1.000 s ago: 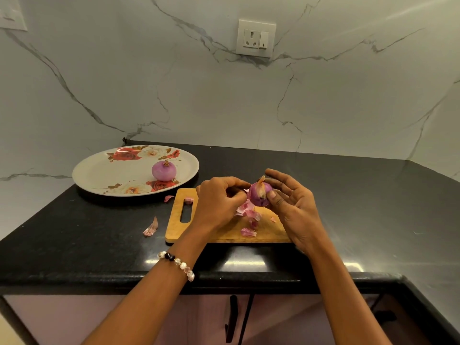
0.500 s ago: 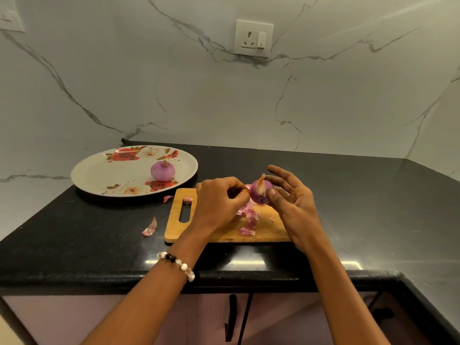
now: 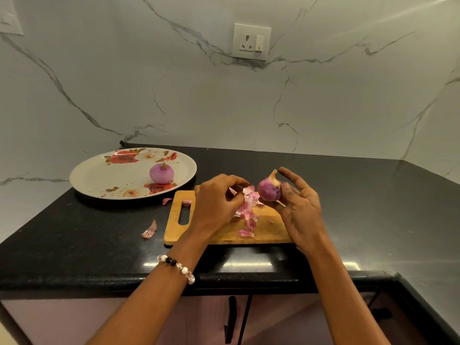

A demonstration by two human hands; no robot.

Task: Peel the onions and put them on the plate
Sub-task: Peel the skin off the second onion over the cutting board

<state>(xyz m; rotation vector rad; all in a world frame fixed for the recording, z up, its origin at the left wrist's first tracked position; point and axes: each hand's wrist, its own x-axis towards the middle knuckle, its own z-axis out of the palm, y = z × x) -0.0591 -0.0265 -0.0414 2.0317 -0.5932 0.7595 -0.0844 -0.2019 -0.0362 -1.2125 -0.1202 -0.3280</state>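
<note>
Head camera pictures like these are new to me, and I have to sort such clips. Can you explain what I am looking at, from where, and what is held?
The camera sits on a person's head and looks forward and down, so the two arms reaching in are that person's own. No machine is involved.

On the black counter lie a flowered plate with one peeled onion on it, and a wooden cutting board strewn with pink onion skins.

The right hand holds a second onion above the board. The left hand, with a bead bracelet on its wrist, pinches a strip of skin beside it.
</note>
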